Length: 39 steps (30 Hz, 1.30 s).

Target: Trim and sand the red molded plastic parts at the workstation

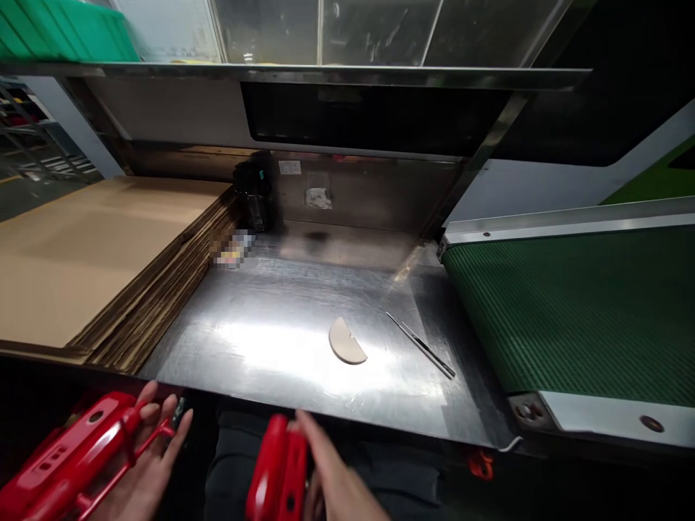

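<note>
At the lower left, my left hand (157,441) is palm up with its fingers stretched out under a long red plastic device (70,456). The device has a round dark hole, small slots and a thin red rod along its side. A small dark part (179,411) shows by the fingertips. My right hand (339,467), low in the middle, lies along a second glossy red plastic piece (276,470) and holds it; most of its fingers are hidden. Beyond the hands, a beige half-round piece (344,344) with a small notch lies on the metal bench (260,318). Metal tweezers (420,345) lie to its right.
A stack of cardboard sheets (108,239) fills the bench's left side. A black object (253,195) stands behind it. To the right is a green conveyor belt (575,311). A metal shelf (326,75) crosses above, with a green bin (65,32) at its left.
</note>
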Tool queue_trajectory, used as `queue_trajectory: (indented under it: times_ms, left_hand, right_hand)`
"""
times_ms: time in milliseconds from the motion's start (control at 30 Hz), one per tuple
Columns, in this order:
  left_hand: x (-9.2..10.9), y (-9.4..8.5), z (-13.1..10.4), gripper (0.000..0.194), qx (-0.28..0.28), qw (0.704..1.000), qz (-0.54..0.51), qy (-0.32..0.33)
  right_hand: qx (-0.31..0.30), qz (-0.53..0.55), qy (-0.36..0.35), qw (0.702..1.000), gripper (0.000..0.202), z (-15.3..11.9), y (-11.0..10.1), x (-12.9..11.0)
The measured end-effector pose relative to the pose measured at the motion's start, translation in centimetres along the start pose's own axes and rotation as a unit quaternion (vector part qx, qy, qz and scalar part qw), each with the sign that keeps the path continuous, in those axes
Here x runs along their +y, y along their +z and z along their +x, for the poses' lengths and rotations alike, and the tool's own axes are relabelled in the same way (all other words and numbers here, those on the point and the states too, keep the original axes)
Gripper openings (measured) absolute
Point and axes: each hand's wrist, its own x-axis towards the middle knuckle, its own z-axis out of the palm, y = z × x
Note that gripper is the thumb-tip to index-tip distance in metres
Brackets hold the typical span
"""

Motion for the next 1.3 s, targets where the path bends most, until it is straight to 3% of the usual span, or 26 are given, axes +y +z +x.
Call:
queue_trajectory:
  times_ms: [67, 100, 200, 267, 333, 433, 533, 600, 667, 833, 967, 1000, 1067, 1133, 1167, 1233, 1300]
  left_hand:
    - [0.3, 1.1, -0.7, 0.078, -0.031, 0.999, -0.007, -0.025]
    - [0.4, 1.8, -1.3, 0.082, -0.051, 0.998, -0.012, -0.043]
    - [0.3, 4.5, -3.0, 0.087, -0.097, 0.99, -0.034, -0.093]
    - [0.0, 6.2, -3.6, 0.079, -0.117, 0.986, -0.059, -0.104]
    - [-0.4, 7.5, -3.8, 0.069, -0.143, 0.98, -0.081, -0.109]
    - [-1.4, 8.5, -3.9, 0.059, -0.173, 0.975, -0.09, -0.108]
    - [-2.6, 8.8, -4.5, 0.053, -0.213, 0.967, -0.081, -0.118]
    - [-3.3, 8.8, -5.1, 0.05, -0.259, 0.956, -0.07, -0.123]
    - [-3.9, 8.5, -5.8, 0.053, -0.298, 0.946, -0.051, -0.115]
    - [-4.5, 7.3, -7.3, 0.073, -0.326, 0.942, -0.007, -0.08]
    - [-4.5, 6.3, -7.9, 0.083, -0.363, 0.927, 0.024, -0.094]
    - [-4.5, 6.2, -7.8, 0.084, -0.375, 0.922, 0.027, -0.093]
    - [-4.6, 5.8, -7.4, 0.086, -0.407, 0.909, 0.041, -0.079]
    - [-4.5, 5.5, -6.8, 0.088, -0.45, 0.889, 0.07, -0.049]
    - [-4.5, 5.3, -6.5, 0.09, -0.468, 0.879, 0.082, -0.029]
    - [-4.4, 5.2, -5.9, 0.092, -0.485, 0.868, 0.105, 0.011]
    - [-4.5, 5.1, -5.4, 0.093, -0.489, 0.863, 0.122, 0.036]
  right_hand:
    - [0.065, -0.108, 0.046, 0.991, 0.119, 2.9, -2.0, -1.0]
    - [0.086, -0.171, 0.064, 0.979, 0.117, 4.6, -3.2, -1.5]
    - [0.084, -0.282, 0.067, 0.953, 0.113, 9.6, -6.3, -2.9]
    - [0.079, -0.31, 0.053, 0.946, 0.118, 11.8, -7.3, -3.4]
    - [0.097, -0.332, 0.034, 0.938, 0.115, 12.5, -7.1, -4.0]
    - [0.134, -0.35, -0.021, 0.927, 0.072, 11.3, -4.6, -4.9]
    - [0.165, -0.369, -0.188, 0.895, 0.031, 9.2, -1.3, -5.4]
    - [0.215, -0.381, -0.303, 0.847, 0.026, 8.1, 0.3, -5.4]
    - [0.263, -0.384, -0.35, 0.813, 0.03, 7.4, 0.9, -5.4]
    - [0.278, -0.375, -0.358, 0.809, 0.034, 5.9, 0.6, -5.4]
    - [0.292, -0.352, -0.379, 0.804, 0.028, 4.8, 1.2, -4.9]
    - [0.292, -0.324, -0.372, 0.819, 0.026, 4.5, 1.5, -4.7]
    - [0.254, -0.205, -0.316, 0.891, 0.023, 3.8, 2.2, -4.3]
    - [0.169, -0.024, -0.197, 0.965, 0.028, 3.1, 2.8, -3.9]
    - [0.121, 0.07, -0.127, 0.982, 0.032, 2.8, 3.1, -3.8]
    - [0.056, 0.231, -0.003, 0.971, 0.041, 2.3, 3.7, -3.5]
    - [0.02, 0.357, 0.075, 0.931, 0.044, 2.1, 4.1, -3.4]
